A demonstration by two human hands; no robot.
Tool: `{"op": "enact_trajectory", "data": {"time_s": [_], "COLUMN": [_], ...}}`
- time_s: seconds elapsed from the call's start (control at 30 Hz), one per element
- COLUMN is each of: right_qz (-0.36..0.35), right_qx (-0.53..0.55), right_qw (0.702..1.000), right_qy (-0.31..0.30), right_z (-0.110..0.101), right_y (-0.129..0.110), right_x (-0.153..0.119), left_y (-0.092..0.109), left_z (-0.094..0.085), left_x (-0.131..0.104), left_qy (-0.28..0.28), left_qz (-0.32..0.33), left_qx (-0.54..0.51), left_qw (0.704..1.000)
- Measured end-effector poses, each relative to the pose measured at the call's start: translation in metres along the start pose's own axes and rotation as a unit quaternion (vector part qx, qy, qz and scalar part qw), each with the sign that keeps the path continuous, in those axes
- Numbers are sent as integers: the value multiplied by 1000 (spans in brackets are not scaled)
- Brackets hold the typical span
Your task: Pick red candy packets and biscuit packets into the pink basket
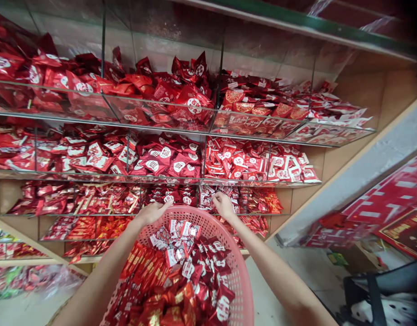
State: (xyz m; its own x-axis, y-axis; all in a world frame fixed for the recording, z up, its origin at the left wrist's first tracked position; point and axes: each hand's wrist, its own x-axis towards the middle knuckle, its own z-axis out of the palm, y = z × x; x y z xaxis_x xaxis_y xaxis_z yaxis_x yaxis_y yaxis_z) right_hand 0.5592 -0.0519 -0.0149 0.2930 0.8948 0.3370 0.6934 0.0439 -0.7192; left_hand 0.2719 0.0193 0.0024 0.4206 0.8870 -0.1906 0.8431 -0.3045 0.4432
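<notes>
A pink perforated plastic basket (pixel 242 271) holds sorted heaps of small wrapped packets: white-and-red packets (pixel 177 240) at the far side, dark red ones (pixel 223 303) on the right, long orange-red sticks (pixel 145 267) on the left and shiny red pieces near me. My left hand (pixel 154 213) grips the basket's far left rim, its fingers partly hidden. Beyond the rim, my right hand (pixel 224 205) is at a shelf compartment of white-and-red packets (pixel 205 195). Its fingers are curled together at these packets; what is between them, if anything, is hidden.
Tiered wooden shelves (pixel 296 163) with glass fronts and dividers hold many red packets. A glass edge (pixel 262 184) runs just above my right hand. Red printed items (pixel 357 203) lean at the right wall. A black-framed object (pixel 373 294) stands on the floor at lower right.
</notes>
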Motion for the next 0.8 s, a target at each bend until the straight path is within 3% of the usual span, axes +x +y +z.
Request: {"op": "enact_trajectory", "data": {"time_s": [0.27,0.47,0.6,0.8], "right_qz": [29,-9,-10,42], "right_qx": [211,212,232,168], "right_qw": [977,977,969,943], "right_qy": [4,30,-79,-284], "right_z": [-13,-29,-14,36], "right_y": [4,-23,-45,-56], "right_x": [-11,-29,-50,-71], "left_y": [0,6,6,6], "left_z": [0,-3,-4,-3], "left_x": [0,-5,-5,-6], "left_qy": [-5,-7,-9,0], "left_qz": [9,0,2,9], "left_qx": [2,0,-9,-8], "left_qw": [1000,1000,1000,1000]}}
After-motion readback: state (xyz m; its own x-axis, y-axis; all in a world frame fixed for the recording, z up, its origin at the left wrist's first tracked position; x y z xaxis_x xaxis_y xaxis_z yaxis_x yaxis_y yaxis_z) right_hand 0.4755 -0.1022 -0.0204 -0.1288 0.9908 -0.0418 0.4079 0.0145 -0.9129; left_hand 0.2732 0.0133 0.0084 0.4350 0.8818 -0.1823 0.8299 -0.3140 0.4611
